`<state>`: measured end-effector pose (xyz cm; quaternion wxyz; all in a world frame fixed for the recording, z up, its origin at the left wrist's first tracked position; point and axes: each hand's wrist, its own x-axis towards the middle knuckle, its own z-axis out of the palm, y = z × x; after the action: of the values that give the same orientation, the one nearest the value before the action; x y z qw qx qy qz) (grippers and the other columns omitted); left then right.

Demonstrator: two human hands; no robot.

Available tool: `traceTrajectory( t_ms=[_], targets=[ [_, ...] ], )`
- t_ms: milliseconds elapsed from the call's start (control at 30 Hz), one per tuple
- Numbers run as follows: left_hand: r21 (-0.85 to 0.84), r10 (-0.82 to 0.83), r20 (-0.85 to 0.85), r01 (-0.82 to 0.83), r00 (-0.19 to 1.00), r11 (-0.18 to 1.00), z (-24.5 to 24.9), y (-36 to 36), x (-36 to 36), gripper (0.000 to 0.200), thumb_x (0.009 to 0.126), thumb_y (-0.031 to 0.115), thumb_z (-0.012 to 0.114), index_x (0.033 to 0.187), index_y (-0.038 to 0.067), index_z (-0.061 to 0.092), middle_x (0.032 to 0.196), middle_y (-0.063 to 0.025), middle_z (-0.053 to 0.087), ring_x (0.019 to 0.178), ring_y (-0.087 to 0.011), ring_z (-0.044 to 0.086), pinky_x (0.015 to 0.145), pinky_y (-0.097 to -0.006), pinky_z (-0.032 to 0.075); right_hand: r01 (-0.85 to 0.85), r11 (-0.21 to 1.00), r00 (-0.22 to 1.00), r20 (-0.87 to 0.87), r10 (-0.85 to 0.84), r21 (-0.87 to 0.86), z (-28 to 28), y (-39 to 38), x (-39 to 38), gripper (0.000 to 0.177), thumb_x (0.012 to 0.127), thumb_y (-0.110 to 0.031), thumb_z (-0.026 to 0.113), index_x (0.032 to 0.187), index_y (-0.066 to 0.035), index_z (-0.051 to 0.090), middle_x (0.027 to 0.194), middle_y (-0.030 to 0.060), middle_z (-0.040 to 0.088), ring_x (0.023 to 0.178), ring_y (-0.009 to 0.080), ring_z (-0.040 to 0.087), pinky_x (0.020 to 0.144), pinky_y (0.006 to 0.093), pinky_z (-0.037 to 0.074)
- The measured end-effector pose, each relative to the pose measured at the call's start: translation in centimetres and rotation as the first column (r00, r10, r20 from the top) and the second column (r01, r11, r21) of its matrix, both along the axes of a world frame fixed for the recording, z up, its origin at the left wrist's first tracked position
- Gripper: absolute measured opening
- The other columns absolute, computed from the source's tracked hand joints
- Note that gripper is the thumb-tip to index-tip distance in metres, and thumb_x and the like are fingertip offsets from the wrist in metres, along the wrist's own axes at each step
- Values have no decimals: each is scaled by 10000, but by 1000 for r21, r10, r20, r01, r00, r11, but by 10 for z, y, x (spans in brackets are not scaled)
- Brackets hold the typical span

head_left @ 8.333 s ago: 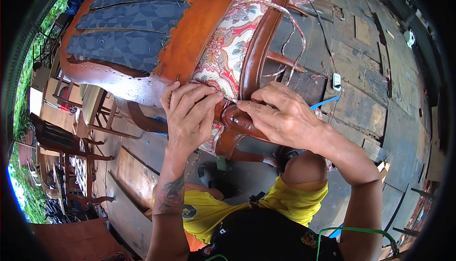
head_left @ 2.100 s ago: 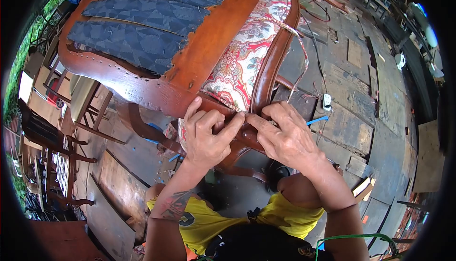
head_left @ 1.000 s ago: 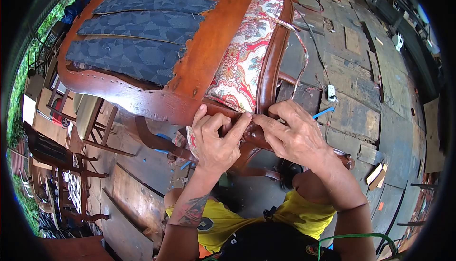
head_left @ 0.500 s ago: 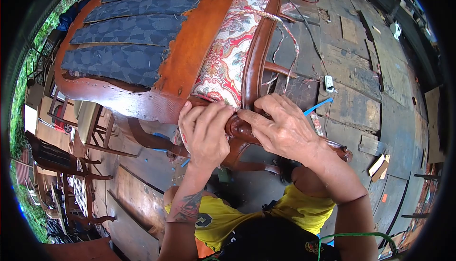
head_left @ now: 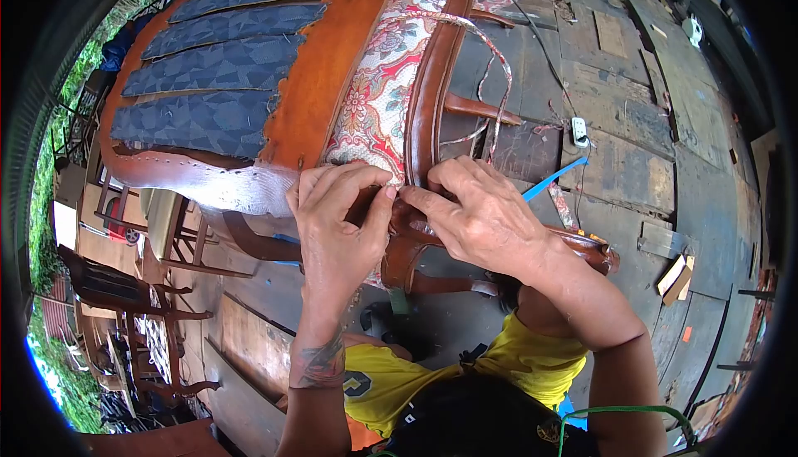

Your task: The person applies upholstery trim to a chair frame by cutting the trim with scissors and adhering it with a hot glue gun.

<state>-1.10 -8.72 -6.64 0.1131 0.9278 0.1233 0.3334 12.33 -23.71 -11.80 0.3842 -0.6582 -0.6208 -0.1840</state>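
A wooden sofa frame [head_left: 320, 83] has a seat front covered in red and white floral fabric [head_left: 386, 79]. At the near corner of that fabric, my left hand [head_left: 341, 220] pinches at its edge with thumb and fingers together; what it grips is too small to make out. Right beside it, my right hand [head_left: 482, 212] has its fingers closed at the same corner, against the carved wood, and its fingertips' contents are hidden. A long patterned cord [head_left: 504, 71] runs from the fabric and loops down toward my right hand.
Blue fabric strips [head_left: 208, 120] cross the sofa frame. A white power socket [head_left: 579, 131], a blue strip [head_left: 553, 179] and cardboard pieces [head_left: 675, 278] lie on the plank floor [head_left: 615, 174]. Wooden chairs [head_left: 116, 291] stand at the left.
My left hand has turned, its thumb now showing against the fingers at the fabric's corner. The sofa sits slightly further left in view. My right hand stays near the same corner.
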Motion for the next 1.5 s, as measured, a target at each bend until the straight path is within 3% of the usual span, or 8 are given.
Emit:
traceTrajectory(
  t_ms=[467, 667, 867, 933, 1233, 1400, 1500],
  targets=[
    [-57, 2, -9, -2, 1000, 998, 3, -1, 3, 104, 808, 51, 825, 902, 46, 782, 926, -63, 759, 951, -219, 640, 909, -371, 457, -7, 994, 999, -30, 10, 114, -9, 1, 0, 341, 772, -114, 796, 1093, -4, 757, 954, 127, 606, 870, 300, 663, 746, 398, 587],
    [-39, 24, 1, -24, 1000, 999, 2, -4, 5, 115, 792, 54, 837, 893, 47, 784, 915, -70, 756, 931, -221, 641, 892, -370, 469, 11, 992, 980, -197, 15, 126, -10, 1, 0, 284, 812, -61, 753, 1087, 10, 732, 984, 168, 615, 910, 355, 669, 764, 439, 584],
    [-30, 14, 9, -14, 1000, 999, 0, -2, 7, 113, 779, 35, 832, 882, 47, 787, 913, -72, 754, 913, -225, 648, 872, -372, 480, 24, 1000, 987, -160, -24, -5, 5, 2, 7, 187, 841, -51, 704, 1004, 26, 651, 974, 188, 623, 970, 371, 664, 787, 446, 576],
    [-29, 11, 8, -11, 1000, 1000, 0, -2, 7, 112, 777, 29, 829, 880, 47, 787, 915, -73, 754, 908, -227, 650, 868, -372, 483, 52, 998, 996, -71, -54, -34, 7, 7, 10, 183, 833, -50, 700, 984, 25, 630, 996, 204, 630, 995, 375, 659, 814, 446, 574],
    [-3, 46, 4, -46, 999, 999, -2, -7, 6, 116, 780, 50, 830, 886, 65, 785, 948, -64, 749, 948, -234, 650, 908, -384, 467, -107, 993, 985, -141, 100, -41, 11, 6, 28, 184, 811, -27, 691, 982, 40, 675, 1055, 208, 638, 1021, 385, 654, 907, 456, 549],
    [34, 99, 2, -99, 995, 995, -7, -9, 5, 123, 794, 93, 830, 905, 98, 779, 1011, -42, 737, 1026, -239, 637, 1010, -417, 398, -57, 997, 997, -42, 58, 45, 12, 20, 25, 175, 815, -46, 679, 980, 4, 703, 1054, 167, 615, 1047, 345, 628, 923, 447, 520],
    [39, 94, 10, -94, 996, 995, -9, -8, 5, 114, 793, 90, 830, 891, 100, 774, 999, -41, 737, 1022, -237, 639, 1001, -411, 407, -31, 997, 1000, 5, 31, 76, 12, 23, 27, 171, 825, -51, 665, 984, -19, 718, 1040, 146, 598, 1044, 319, 611, 911, 434, 508]
  ],
)
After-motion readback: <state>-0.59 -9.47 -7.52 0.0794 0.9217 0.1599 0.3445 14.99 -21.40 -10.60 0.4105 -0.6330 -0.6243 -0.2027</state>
